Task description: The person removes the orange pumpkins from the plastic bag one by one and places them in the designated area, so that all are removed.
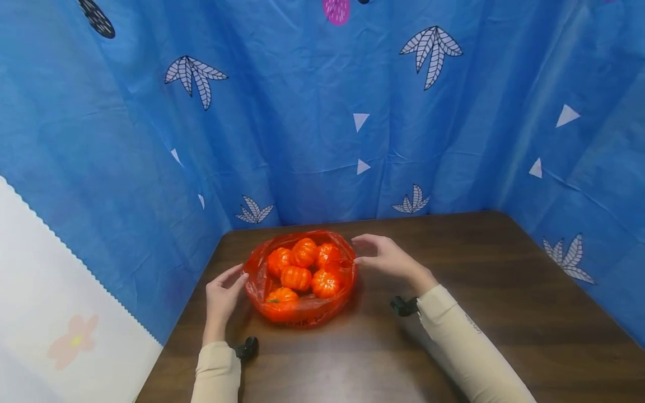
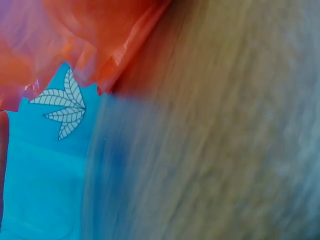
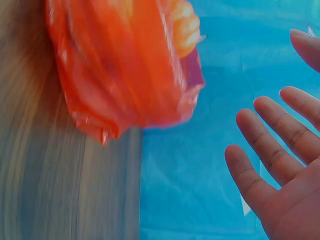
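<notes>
A red translucent plastic bag (image 1: pixel 312 314) sits on the table with its mouth spread wide. Several small orange pumpkins (image 1: pixel 296 278) lie inside it. My left hand (image 1: pixel 221 302) is at the bag's left side, thumb and fingertips close to the rim; whether they touch it is unclear. Only a sliver of that hand enters the left wrist view, beside the hanging bag (image 2: pixel 100 40). On the opposite side, my right hand (image 1: pixel 387 258) is beside the rim, fingers loosely bent. The right wrist view shows its fingers (image 3: pixel 272 150) spread, holding nothing and apart from the bag.
The brown wooden table (image 1: pixel 453 336) extends forward and to the right of the bag. A blue patterned curtain (image 1: pixel 322 112) hangs along its back and sides. White cloth (image 1: pixel 60 280) lies at the left. Dark devices (image 1: pixel 248 348) are strapped at both wrists.
</notes>
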Demonstrator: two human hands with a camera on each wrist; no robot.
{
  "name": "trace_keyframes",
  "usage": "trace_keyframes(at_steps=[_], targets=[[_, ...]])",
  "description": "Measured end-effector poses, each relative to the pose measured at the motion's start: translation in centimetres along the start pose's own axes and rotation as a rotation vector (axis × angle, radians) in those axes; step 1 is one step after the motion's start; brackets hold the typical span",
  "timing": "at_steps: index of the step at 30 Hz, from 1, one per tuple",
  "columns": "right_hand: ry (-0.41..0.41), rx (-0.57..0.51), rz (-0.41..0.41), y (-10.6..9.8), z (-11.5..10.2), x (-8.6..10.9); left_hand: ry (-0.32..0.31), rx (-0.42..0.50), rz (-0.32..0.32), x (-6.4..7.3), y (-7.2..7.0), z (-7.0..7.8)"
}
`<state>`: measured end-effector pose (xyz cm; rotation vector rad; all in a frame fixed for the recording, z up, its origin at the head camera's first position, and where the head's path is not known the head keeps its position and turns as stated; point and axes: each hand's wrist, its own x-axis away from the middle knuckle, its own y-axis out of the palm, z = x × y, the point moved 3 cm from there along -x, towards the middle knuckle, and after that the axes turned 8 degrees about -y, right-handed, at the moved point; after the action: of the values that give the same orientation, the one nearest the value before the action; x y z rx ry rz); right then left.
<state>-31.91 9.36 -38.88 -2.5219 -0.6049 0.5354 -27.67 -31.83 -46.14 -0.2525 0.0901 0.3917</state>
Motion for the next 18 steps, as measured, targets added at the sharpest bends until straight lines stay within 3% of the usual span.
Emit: trace_keyframes(at_steps=[4, 10, 18], targets=[[0.018, -0.078, -0.023, 1.4, -0.5, -0.5, -0.011, 0.002, 0.005, 0.3, 0.2, 0.2], [-0.007, -0.087, -0.042, 3.0, -1.2, -1.2, -0.046, -0.038, -0.009, 0.6, 0.6, 0.2], [-0.008, -0.111, -0.051, 4.7, -1.4, -1.4, -0.037, -0.059, 0.05, 0.9, 0.7, -0.1]])
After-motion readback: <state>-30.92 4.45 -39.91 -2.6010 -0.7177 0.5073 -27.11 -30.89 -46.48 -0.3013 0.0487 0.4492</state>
